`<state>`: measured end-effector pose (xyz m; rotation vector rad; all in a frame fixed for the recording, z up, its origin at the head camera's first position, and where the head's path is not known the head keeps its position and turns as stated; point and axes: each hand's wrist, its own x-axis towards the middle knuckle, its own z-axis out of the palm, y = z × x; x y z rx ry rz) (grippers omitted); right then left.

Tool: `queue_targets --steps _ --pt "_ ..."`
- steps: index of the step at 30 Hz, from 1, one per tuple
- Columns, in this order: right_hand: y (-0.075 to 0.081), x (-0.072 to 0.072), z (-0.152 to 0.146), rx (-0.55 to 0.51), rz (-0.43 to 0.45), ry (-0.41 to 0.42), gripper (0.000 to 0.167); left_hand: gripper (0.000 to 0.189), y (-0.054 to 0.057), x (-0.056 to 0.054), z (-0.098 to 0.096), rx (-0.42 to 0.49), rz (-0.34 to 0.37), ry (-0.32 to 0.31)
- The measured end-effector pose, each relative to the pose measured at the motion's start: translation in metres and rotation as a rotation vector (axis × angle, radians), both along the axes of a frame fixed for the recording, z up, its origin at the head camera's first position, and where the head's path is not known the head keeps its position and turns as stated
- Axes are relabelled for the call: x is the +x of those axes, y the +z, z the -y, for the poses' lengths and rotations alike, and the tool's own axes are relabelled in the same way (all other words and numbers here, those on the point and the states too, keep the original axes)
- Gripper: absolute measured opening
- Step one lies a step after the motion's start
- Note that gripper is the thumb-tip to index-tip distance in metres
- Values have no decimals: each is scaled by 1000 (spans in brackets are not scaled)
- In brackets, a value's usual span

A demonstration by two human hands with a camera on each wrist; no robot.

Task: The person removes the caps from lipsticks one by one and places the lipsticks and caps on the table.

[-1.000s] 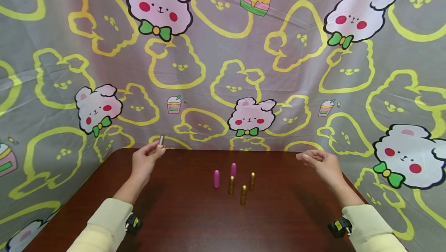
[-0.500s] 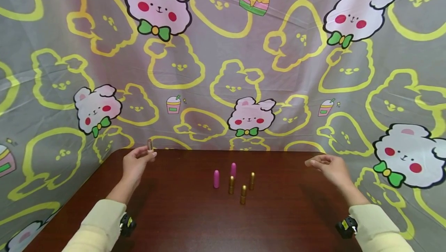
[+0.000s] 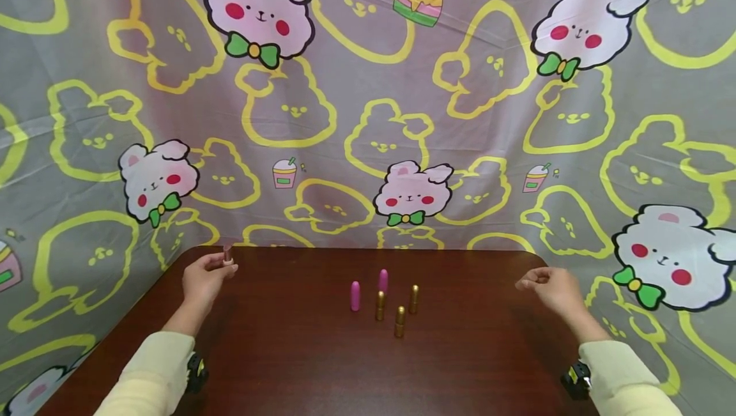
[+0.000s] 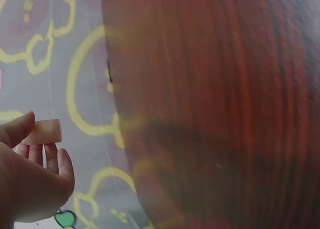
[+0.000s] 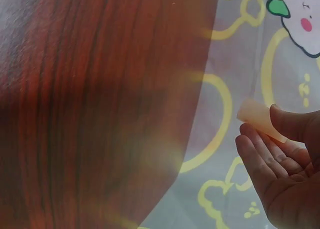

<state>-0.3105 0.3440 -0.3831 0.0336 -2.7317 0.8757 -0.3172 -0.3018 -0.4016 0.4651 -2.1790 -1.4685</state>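
My left hand (image 3: 202,282) pinches a small lipstick (image 3: 227,255) upright between thumb and fingers, over the table's far left part. Its upper part looks brownish, its base pale. In the left wrist view a pale, peach-coloured cylindrical end of the lipstick (image 4: 46,131) sticks out past the thumb. Over the far right part, my right hand (image 3: 553,289) holds a pale, see-through lipstick cap (image 5: 256,115) between thumb and fingers, clearest in the right wrist view. Two pink bullet-shaped tubes (image 3: 355,296) and three gold ones (image 3: 399,323) stand upright mid-table, between the hands and touching neither.
The dark red-brown wooden table (image 3: 299,365) ends at a grey curtain (image 3: 322,160) printed with yellow outlines and white rabbits, which hangs behind and on both sides. A small black wrist camera (image 3: 197,372) sits at the left sleeve, another (image 3: 577,379) at the right.
Both hands have moved apart, the left one leftward and lower with the lipstick, the right one rightward and lower with the cap. The standing tubes have not moved.
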Motion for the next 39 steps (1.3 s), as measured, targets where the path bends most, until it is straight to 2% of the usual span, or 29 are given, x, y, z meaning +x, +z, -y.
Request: queue_targets --steps 5,10,21,26,33,39 --pt "-7 -1 -4 34 14 -9 13 33 -11 1 13 0 39 39" --pt "-12 -2 -9 58 15 -22 16 33 -17 1 22 -17 58 52" --pt "-24 -2 -20 54 113 -40 16 36 -22 4 34 -42 157 7" --pt "-31 -2 -24 45 151 -44 19 37 -25 6 37 -45 176 -3" --pt "-36 -3 -26 55 171 -60 11 38 -27 7 41 -45 184 -6" --pt "-41 -3 -27 50 180 -61 17 37 -28 6 45 -57 187 -17"
